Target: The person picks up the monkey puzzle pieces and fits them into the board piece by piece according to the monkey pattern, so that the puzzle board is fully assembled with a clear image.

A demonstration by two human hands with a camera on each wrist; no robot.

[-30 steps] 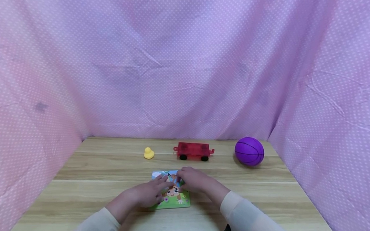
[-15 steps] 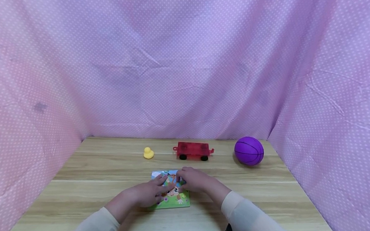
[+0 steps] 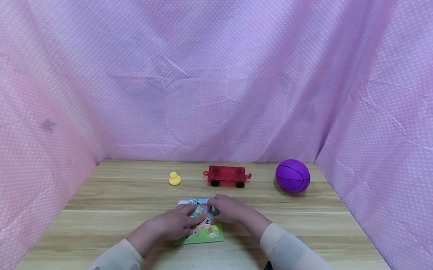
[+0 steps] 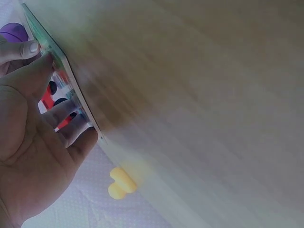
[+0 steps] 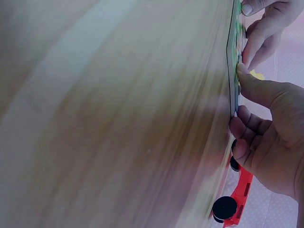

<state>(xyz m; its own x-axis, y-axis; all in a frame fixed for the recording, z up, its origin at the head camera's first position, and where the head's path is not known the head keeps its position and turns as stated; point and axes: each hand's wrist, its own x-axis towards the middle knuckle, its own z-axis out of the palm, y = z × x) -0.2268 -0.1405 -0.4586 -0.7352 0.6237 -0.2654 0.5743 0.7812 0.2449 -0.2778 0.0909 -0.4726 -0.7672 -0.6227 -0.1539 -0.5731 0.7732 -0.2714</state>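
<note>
A thin picture puzzle board [image 3: 203, 237] with a cartoon animal on green lies flat near the front middle of the table. My left hand [image 3: 174, 224] rests on its left part with fingers spread; the left wrist view shows this hand [image 4: 40, 128] with thumb and fingertips on the board's face. From the right, my right hand [image 3: 228, 209] grips the board's upper right part. In the right wrist view its thumb [image 5: 259, 89] touches the face while other fingers curl at the edge. Both hands cover parts of the picture; individual pieces are too small to tell.
Behind the board stand a yellow toy duck [image 3: 174, 178], a red toy wagon [image 3: 227, 175] with black wheels, and a purple basketball [image 3: 292, 176] at the right. A pink dotted curtain [image 3: 207, 91] surrounds the wooden table [image 3: 106, 196] at the back and sides.
Hands and board stay almost in place. The left fingers shift very slightly on the picture; the duck, wagon and ball have not moved.
</note>
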